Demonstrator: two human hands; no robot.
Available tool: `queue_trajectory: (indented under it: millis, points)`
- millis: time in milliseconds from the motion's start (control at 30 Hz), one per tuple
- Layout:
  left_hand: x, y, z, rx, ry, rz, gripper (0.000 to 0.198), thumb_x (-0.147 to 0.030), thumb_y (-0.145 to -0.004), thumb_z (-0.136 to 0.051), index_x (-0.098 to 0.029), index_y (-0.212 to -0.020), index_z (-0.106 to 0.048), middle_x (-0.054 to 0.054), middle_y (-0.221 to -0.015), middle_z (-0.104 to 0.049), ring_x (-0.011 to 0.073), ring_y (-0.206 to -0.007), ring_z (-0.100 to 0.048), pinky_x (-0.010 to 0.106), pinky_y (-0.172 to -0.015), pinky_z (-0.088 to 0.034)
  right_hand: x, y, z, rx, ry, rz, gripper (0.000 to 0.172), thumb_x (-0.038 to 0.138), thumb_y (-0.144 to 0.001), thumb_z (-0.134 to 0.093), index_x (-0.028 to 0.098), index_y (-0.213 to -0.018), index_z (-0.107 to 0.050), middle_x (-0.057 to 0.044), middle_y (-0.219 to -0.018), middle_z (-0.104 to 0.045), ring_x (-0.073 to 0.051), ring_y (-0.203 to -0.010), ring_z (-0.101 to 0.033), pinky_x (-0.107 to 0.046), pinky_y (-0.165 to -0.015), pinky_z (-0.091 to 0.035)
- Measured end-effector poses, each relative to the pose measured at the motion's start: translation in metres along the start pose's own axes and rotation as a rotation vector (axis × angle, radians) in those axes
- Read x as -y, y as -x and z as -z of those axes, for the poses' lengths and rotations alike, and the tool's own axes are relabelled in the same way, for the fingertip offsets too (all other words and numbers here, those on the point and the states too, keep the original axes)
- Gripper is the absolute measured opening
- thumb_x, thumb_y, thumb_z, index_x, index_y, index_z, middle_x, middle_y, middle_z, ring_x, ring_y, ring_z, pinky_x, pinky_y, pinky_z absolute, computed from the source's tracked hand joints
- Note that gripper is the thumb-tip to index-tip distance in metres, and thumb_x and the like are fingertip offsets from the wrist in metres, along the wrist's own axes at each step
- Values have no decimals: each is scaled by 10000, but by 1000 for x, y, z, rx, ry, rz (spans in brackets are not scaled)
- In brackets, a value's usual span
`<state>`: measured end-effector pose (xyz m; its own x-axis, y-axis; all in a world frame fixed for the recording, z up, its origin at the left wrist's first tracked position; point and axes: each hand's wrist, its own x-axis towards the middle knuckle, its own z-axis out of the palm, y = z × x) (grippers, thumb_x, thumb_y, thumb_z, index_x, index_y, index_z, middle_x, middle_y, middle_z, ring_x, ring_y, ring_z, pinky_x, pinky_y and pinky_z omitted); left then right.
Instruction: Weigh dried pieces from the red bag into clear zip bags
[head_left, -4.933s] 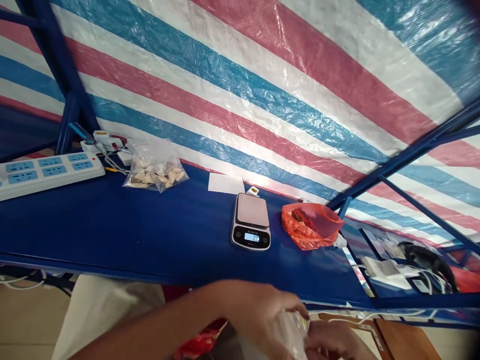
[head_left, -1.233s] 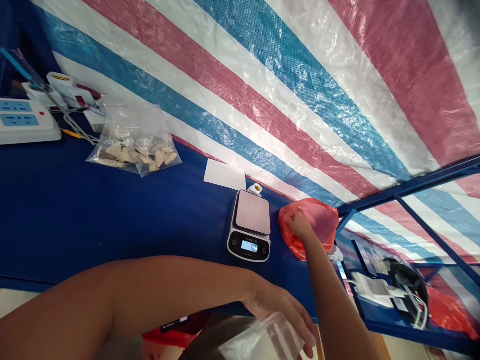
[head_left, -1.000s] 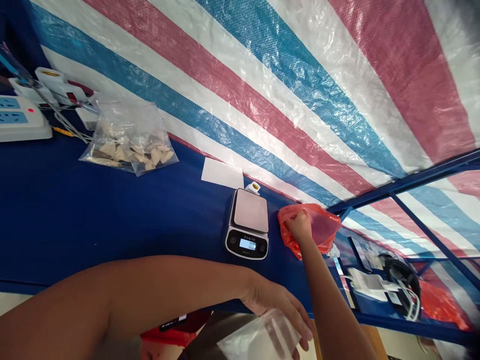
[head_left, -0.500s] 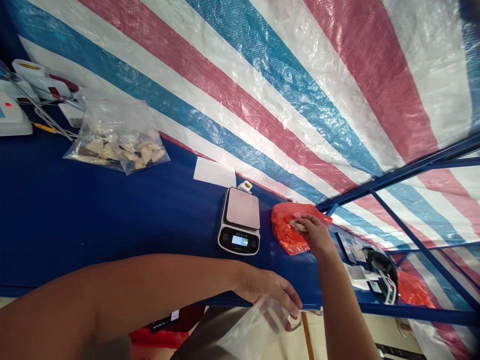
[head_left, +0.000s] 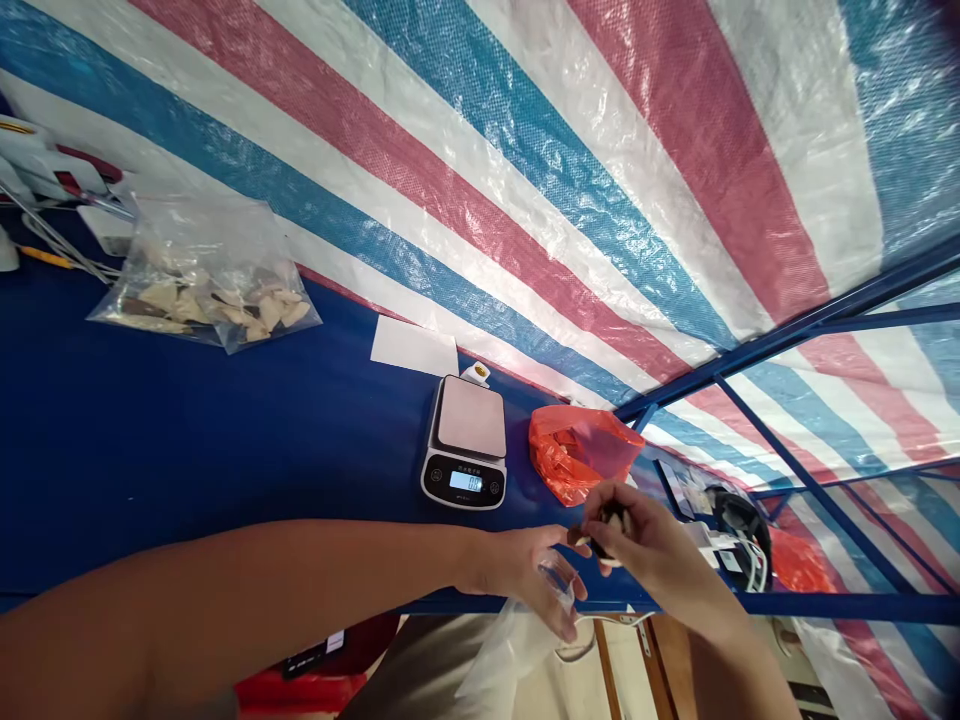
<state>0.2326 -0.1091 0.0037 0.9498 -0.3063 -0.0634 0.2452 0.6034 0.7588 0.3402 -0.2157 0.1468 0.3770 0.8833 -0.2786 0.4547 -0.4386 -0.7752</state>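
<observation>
My left hand (head_left: 525, 575) grips the mouth of a clear plastic bag (head_left: 517, 640) that hangs below the front edge of the blue table (head_left: 187, 440). My right hand (head_left: 637, 545) is closed on a few small pale and dark pieces (head_left: 609, 522), held just right of the bag's mouth. An orange plastic bag (head_left: 577, 450) lies open on the table behind my right hand. A small digital scale (head_left: 465, 442) with a lit display stands left of it, its pan bare.
A clear bag of pale pieces (head_left: 202, 285) lies at the far left, with white plugs and cables (head_left: 52, 190) behind it. A white card (head_left: 414, 347) lies behind the scale. A striped tarpaulin (head_left: 525, 170) backs the table. Chargers and cables (head_left: 739, 540) fill the shelf to the right.
My right hand left the orange bag with pieces pinched in it and came back toward me, beside the clear bag's mouth. The view has swung a little to the right.
</observation>
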Motion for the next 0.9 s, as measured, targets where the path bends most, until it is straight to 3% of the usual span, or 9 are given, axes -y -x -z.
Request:
queue_trajectory:
  millis: [200, 333, 467, 567, 767, 900]
  points:
    - [9, -9, -1, 100, -108, -199, 838, -109, -301, -984, -213, -1009, -548, -42, -931, -612, 121, -778, -633, 302, -717, -524, -5, 12, -18, 165, 30, -68, 206, 414, -906, -700, 219, -940, -643, -20, -863, -654, -164, -751, -608, -263, -644, -487]
    - [12, -10, 4, 42, -100, -136, 967, -51, -244, -968, -232, -1089, -534, -31, -976, -622, 157, -840, -663, 346, -772, -551, -11, 10, -15, 66, 72, -26, 208, 423, -905, -689, 229, -978, -669, -13, -873, -631, -155, -734, -575, -260, -624, -464]
    - [15, -11, 9, 27, -61, -91, 991, -8, -305, -944, -244, -1150, -482, 3, -1054, -640, 167, -867, -685, 340, -765, -552, -15, 3, -19, -66, 114, 21, 214, 442, -916, -671, 231, -934, -640, 4, -798, -591, -150, -697, -541, -258, -598, -439]
    - [14, -10, 9, 45, -15, -86, 993, 22, -332, -925, -244, -1158, -443, -3, -1032, -637, 171, -870, -697, 349, -788, -552, -15, 0, -27, -81, 123, 90, 216, 451, -952, -619, 244, -1009, -646, -15, -875, -636, -165, -755, -589, -272, -654, -480]
    - [4, -1, 5, 166, 105, -100, 649, -165, -531, -930, -218, -1040, -531, 4, -1012, -614, 172, -890, -695, 416, -854, -553, -17, -1, -38, -159, 44, 182, 251, 477, -998, -570, 250, -1076, -645, -56, -1018, -688, -192, -911, -643, -288, -758, -526]
    - [1, 2, 4, 227, 80, -76, 511, -205, -518, -910, -178, -936, -617, 19, -927, -627, 206, -859, -686, 461, -858, -556, -23, -1, -42, -133, -52, 181, 270, 490, -1009, -557, 244, -1082, -643, -55, -992, -676, -191, -908, -637, -302, -800, -536]
